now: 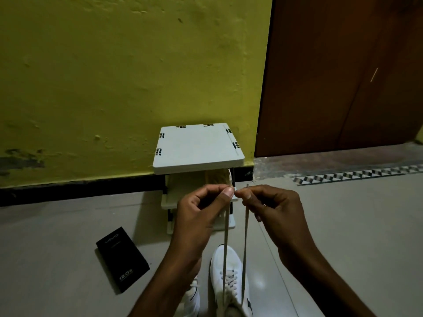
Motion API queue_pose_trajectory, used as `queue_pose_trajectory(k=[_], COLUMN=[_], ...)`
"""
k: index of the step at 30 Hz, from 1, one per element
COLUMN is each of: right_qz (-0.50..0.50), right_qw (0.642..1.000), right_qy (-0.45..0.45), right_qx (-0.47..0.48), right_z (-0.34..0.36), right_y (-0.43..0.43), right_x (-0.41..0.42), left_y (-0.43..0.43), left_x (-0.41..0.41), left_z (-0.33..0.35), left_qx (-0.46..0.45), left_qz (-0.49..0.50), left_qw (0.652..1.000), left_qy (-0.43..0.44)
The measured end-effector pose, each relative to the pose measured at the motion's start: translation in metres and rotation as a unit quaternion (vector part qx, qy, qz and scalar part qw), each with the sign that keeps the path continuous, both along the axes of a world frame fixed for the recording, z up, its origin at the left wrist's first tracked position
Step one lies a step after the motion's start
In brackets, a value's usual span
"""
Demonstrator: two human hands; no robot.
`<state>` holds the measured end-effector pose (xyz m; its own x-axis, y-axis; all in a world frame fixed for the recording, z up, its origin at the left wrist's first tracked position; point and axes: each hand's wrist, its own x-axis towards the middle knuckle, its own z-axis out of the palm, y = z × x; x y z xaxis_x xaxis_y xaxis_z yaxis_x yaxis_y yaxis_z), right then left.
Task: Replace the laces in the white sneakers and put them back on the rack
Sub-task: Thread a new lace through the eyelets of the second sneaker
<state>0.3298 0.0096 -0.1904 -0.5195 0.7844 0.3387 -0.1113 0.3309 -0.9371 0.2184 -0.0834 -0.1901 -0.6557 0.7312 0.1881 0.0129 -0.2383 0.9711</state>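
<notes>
A white sneaker lies on the floor at the bottom centre, toe pointing away from me. A second white sneaker shows partly behind my left forearm. Two strands of a pale lace run taut from the sneaker's eyelets up to my hands. My left hand pinches the end of the left strand between thumb and fingers. My right hand pinches the end of the right strand, whose tip sticks up above the fingers. Both hands meet in front of the white shoe rack.
The white rack stands against a yellow-green wall, with a tan object on its shelf under the top panel. A black phone box lies on the grey floor at left. A brown door is at right.
</notes>
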Motion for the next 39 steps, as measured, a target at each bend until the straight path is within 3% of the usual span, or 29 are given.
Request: queue_pose_trajectory(k=[24, 26, 30, 33, 39], right_qz=[0.018, 0.013, -0.041, -0.021, 0.083], right_qw=[0.999, 1.000, 0.973, 0.950, 0.909], right_qy=[0.041, -0.001, -0.195, -0.296, -0.406], right_qx=[-0.002, 0.019, 0.115, 0.096, 0.044], right_z=[0.001, -0.010, -0.070, -0.119, -0.170], right_y=[0.003, 0.008, 0.028, 0.037, 0.031], right_x=[0.002, 0.002, 0.002, 0.004, 0.008], left_y=[-0.003, 0.000, 0.007, 0.011, 0.016], left_x=[0.010, 0.004, -0.010, -0.015, -0.014], left_z=[0.004, -0.009, -0.062, -0.104, -0.166], left_qx=[0.026, 0.003, -0.096, -0.168, -0.311], left_qz=[-0.009, 0.014, 0.068, 0.062, 0.004], left_qw=[0.999, 0.997, 0.981, 0.970, 0.938], left_qy=[0.031, 0.074, 0.153, 0.164, 0.153])
